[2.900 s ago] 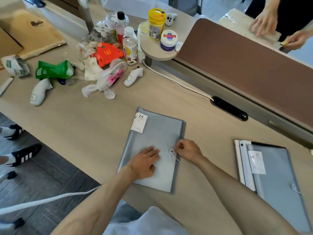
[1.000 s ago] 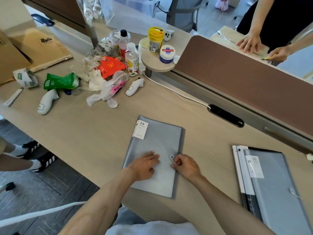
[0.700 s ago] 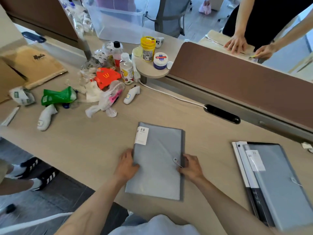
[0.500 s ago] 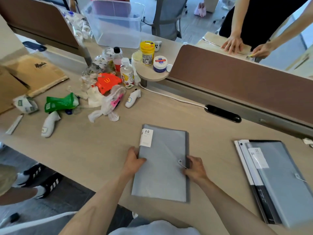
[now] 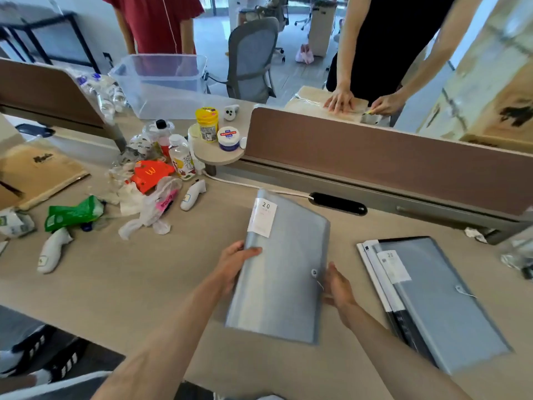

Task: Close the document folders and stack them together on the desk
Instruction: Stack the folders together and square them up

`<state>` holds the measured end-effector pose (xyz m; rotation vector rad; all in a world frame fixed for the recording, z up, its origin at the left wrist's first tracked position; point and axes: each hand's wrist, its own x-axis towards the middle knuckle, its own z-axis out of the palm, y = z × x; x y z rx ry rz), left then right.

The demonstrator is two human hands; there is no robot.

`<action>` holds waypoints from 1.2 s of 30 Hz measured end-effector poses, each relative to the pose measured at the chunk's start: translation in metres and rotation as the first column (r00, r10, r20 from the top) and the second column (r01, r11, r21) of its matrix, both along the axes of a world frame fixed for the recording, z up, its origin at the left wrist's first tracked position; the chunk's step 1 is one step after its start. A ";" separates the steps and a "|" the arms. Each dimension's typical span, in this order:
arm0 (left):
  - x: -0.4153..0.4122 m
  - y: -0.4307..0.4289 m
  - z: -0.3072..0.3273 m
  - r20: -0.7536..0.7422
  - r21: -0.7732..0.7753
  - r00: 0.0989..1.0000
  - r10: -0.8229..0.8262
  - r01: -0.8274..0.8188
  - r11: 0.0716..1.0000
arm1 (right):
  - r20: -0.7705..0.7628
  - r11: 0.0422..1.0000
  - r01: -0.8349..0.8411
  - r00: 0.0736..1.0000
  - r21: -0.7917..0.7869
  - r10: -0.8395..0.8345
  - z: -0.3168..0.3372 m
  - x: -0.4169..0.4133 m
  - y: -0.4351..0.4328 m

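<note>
Lifted now, closed grey folder (image 5: 284, 272), buttoned

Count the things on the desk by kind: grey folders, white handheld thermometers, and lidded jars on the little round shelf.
Translucent grey plastic folders: 2, one held by left hand and right hand, one on the stack at right.
White handheld thermometers: 2.
Lidded jars: 2, yellow and white.
Total: 6.

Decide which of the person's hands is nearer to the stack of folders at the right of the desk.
The right hand: it grips the held folder's right edge, facing the stack. The left hand grips the far edge.
</note>
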<state>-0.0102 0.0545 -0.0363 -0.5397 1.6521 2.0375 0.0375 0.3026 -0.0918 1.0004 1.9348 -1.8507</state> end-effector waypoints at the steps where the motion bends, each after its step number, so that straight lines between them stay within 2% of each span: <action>1: 0.000 0.014 0.004 -0.013 0.008 1.000 0.003 -0.003 1.000 | -0.018 1.000 0.018 1.000 0.011 -0.017 0.003 -0.001 0.014; 6: 0.008 0.100 0.014 -0.035 0.078 0.999 0.025 -0.022 0.997 | -0.182 0.978 0.085 0.982 0.191 -0.050 0.039 0.004 0.090; 10: 0.018 0.178 0.014 -0.038 0.112 0.998 0.053 -0.049 0.993 | -0.256 0.951 0.110 0.966 0.288 -0.034 0.052 0.015 0.166; 14: 0.037 0.253 0.008 -0.056 -0.050 0.996 -0.063 0.060 0.997 | -0.235 0.917 0.116 0.972 0.382 -0.026 0.048 0.030 0.239; 18: 0.052 0.311 -0.001 -0.047 -0.121 0.986 -0.159 0.153 0.981 | -0.196 0.893 0.097 0.981 0.439 -0.010 0.039 0.037 0.298; 24: 0.056 0.362 -0.015 0.068 -0.250 0.948 -0.312 0.319 0.914 | -0.104 0.879 0.030 0.994 0.477 0.023 0.015 0.033 0.359; 27: 0.054 0.375 -0.018 0.146 -0.365 0.915 -0.377 0.404 0.839 | -0.023 0.869 -0.056 0.997 0.492 0.077 -0.006 0.025 0.378; 31: 0.049 0.375 -0.037 0.234 -0.512 0.861 -0.452 0.504 0.695 | 0.185 0.794 -0.220 0.973 0.567 0.137 -0.037 0.017 0.398; 34: 0.048 0.379 -0.050 0.293 -0.551 0.847 -0.442 0.528 0.646 | 0.254 0.783 -0.269 0.956 0.560 0.147 -0.049 0.020 0.401; 36: 0.048 0.383 -0.060 0.314 -0.563 0.859 -0.405 0.512 0.649 | 0.261 0.776 -0.267 0.956 0.572 0.136 -0.050 0.024 0.399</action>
